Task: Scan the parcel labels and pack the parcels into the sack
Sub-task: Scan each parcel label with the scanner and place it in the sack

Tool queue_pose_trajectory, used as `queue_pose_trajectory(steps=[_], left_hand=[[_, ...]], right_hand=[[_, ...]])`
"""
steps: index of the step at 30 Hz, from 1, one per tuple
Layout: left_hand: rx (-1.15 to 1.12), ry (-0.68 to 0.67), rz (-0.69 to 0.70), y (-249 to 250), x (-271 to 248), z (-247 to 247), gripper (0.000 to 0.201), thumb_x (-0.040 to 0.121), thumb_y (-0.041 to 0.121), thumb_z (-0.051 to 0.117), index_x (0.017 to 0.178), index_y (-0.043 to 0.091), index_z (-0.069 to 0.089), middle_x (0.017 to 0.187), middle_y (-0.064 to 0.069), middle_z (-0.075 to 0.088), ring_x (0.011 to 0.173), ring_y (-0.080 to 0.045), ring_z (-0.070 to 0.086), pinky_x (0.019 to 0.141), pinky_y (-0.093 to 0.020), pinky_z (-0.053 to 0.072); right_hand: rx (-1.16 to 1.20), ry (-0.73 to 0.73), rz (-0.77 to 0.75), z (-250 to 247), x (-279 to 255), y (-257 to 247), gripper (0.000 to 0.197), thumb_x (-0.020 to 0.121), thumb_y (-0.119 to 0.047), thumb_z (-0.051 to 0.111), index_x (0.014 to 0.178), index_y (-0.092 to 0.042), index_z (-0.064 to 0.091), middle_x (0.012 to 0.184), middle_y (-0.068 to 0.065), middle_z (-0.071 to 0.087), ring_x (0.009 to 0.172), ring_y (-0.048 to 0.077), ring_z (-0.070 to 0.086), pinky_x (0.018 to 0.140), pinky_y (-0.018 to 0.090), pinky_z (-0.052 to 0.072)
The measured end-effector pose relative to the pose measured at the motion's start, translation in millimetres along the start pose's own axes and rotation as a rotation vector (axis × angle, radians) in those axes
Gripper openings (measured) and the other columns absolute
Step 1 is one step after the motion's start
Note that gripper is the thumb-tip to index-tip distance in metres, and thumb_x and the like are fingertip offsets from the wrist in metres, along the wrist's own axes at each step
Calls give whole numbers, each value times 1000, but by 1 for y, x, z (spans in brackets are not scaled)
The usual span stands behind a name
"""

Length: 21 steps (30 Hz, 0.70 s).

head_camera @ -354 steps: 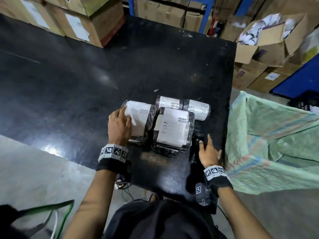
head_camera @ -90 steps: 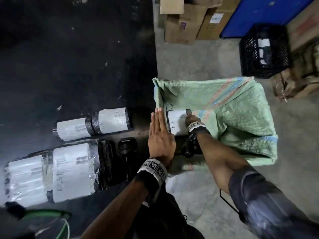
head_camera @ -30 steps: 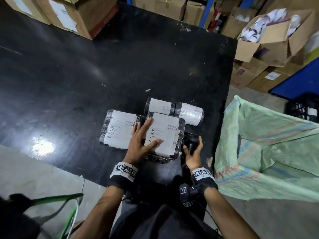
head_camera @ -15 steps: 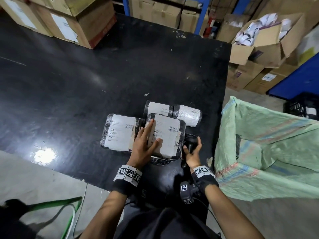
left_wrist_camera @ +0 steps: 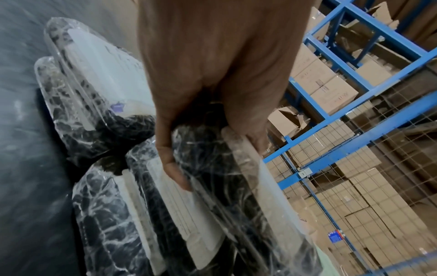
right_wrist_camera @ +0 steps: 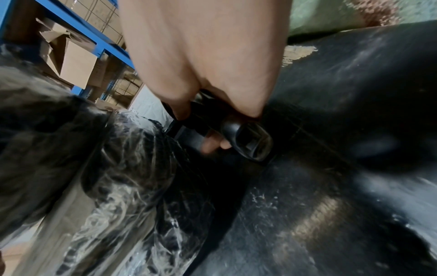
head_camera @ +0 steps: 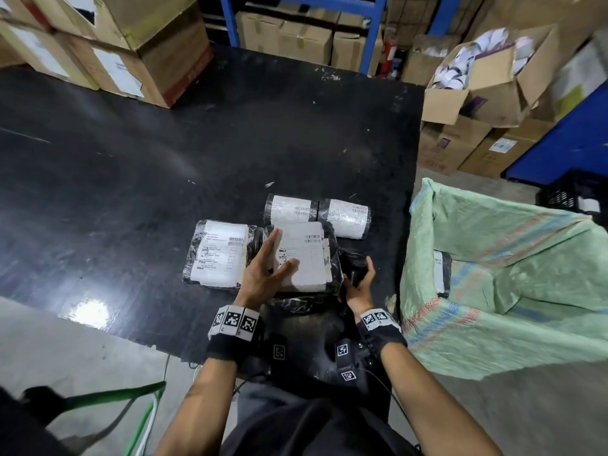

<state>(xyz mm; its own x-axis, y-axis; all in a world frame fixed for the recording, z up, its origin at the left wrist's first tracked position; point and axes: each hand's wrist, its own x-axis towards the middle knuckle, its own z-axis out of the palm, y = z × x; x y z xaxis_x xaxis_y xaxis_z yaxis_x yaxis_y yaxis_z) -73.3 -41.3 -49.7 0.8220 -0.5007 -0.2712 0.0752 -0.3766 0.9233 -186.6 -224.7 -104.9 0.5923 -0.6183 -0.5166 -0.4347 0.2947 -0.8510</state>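
Observation:
Several black plastic-wrapped parcels with white labels lie on the black table. My left hand grips the middle parcel by its left edge, thumb on the label; the left wrist view shows the thumb and fingers pinching that parcel, which is tilted. My right hand grips the black scanner just right of that parcel, its window pointing away from the wrist. Another flat parcel lies to the left, two rolled parcels behind. The green sack stands open on the right with one parcel inside.
Cardboard boxes stand on the table's far left corner. More boxes and blue racking crowd the floor behind and to the right. A black crate sits beyond the sack. The table's right edge runs beside the sack.
A parcel went into the sack and both hands came back to the table. Over the last second my left hand took hold of the middle parcel and my right hand closed round the scanner.

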Motion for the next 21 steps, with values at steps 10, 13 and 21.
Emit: queue_pose_trajectory(steps=[10, 13, 21], left_hand=[[-152, 115, 44, -15, -28, 22, 80, 90, 46, 76, 159, 38, 36, 164, 14, 39, 150, -9, 40, 122, -48, 38], [-206, 182, 78, -17, -35, 29, 74, 88, 49, 75, 154, 39, 44, 158, 9, 49, 145, -16, 50, 116, -52, 46], [-174, 289, 220, 18, -25, 35, 65, 99, 26, 70, 157, 29, 41, 162, 7, 44, 148, -12, 45, 121, -45, 42]], right_hand=[[-218, -134, -30, -19, 4, -8, 80, 102, -23, 51, 156, -29, -7, 131, 16, 54, 68, 22, 59, 59, 30, 53], [-317, -152, -47, -33, -2, -20, 77, 103, -28, 47, 158, -25, -8, 158, 6, 26, 117, 30, 57, 87, 30, 47], [-163, -139, -271, -71, -23, -39, 74, 104, -29, 46, 154, -42, -6, 123, 18, 62, 57, 13, 52, 60, 33, 53]])
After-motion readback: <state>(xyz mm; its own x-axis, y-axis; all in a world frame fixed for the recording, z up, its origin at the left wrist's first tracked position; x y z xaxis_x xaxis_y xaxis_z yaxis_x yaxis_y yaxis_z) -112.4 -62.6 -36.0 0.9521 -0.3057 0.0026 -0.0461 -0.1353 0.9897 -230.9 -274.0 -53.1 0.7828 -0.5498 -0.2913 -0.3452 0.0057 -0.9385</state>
